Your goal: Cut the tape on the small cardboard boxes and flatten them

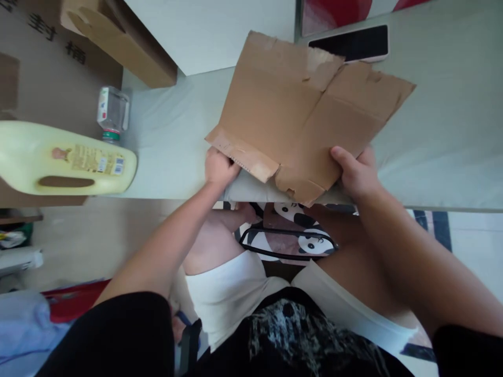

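Observation:
A torn, flattened piece of brown cardboard (275,94) is held tilted over the pale green table in the head view. It has a crease and a slit across its middle and a folded flap along its near left edge. My left hand (220,167) grips it from below at that flap, its fingers partly hidden under the board. At the near right edge my right hand (358,170) holds the cardboard, thumb on top and the other fingers underneath, out of sight.
A phone (365,43) lies behind the cardboard. A white box (220,31) and a brown carton (129,47) stand at the back left. Nearer left are a clear bottle (113,112) and a yellow jug (86,162). The pale table's (444,157) front edge runs above my knees.

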`<state>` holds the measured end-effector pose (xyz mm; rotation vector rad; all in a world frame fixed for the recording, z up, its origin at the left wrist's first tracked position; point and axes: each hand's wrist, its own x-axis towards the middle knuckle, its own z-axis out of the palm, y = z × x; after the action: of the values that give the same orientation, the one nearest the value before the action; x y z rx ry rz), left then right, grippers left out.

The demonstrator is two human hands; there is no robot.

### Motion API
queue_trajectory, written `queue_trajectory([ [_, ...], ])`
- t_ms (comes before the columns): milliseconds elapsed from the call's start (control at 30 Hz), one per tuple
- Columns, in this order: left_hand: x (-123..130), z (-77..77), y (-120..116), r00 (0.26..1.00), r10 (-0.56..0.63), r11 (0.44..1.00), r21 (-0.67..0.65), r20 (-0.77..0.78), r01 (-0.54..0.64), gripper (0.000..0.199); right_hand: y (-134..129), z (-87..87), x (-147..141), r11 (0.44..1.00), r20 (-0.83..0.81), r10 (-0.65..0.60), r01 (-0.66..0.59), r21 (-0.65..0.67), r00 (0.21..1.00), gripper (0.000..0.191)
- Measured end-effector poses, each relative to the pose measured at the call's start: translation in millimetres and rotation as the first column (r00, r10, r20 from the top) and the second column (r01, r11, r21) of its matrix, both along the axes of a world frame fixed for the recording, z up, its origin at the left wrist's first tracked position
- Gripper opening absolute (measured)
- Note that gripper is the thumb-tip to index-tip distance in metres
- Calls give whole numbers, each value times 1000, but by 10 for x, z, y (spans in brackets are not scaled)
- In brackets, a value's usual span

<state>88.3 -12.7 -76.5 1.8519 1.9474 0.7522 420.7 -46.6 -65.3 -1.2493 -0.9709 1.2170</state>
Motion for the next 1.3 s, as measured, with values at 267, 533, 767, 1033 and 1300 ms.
queue_trajectory([
  [267, 79, 201, -45, 974, -144, 989, -7, -174, 145, 45, -24, -6, -181, 990, 105, -135, 128, 63, 985, 37],
  [533, 137, 357, -106, 950, -163, 987, -36, -266, 160, 46, 11, 29, -309, 987, 85, -155, 151, 49, 984, 36],
  [767, 115, 366, -114, 944, -147, 989, -28, -297, 145, 42, 10, 9, -313, 990, 69, -140, 137, 45, 988, 41],
  [1033, 114, 339, -72, 939, -135, 988, 22, -316, 150, 36, 84, 83, -358, 990, 24, -142, 142, 8, 990, 44],
  [1300, 106, 305, -56, 952, -144, 986, 47, -270, 163, 45, -678, 494, 122, 867, 100, -493, 498, -27, 864, 32],
])
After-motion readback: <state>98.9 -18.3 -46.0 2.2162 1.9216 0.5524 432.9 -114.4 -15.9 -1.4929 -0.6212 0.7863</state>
